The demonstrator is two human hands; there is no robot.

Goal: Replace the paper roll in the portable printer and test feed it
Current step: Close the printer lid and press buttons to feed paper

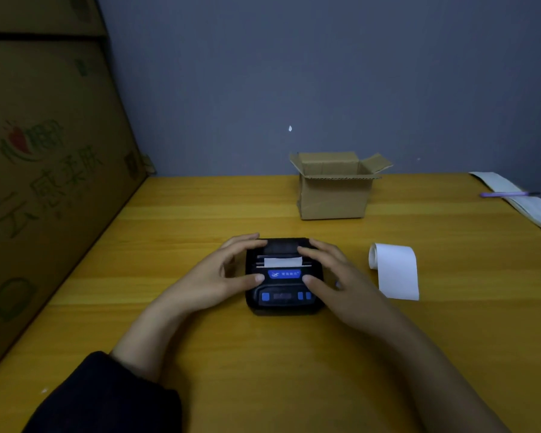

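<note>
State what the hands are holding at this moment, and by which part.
Both hands hold the black portable printer on the table by its sides: left hand on its left edge, right hand on its right, fingers over the lid.

A large cardboard carton (44, 182) at left carries green printed Chinese characters, too dim to read with certainty. The black portable printer (283, 276) has a blue label (284, 273) with tiny white characters, illegible here.

An open cardboard box (334, 195) and pen (509, 194) rest apart.
</note>
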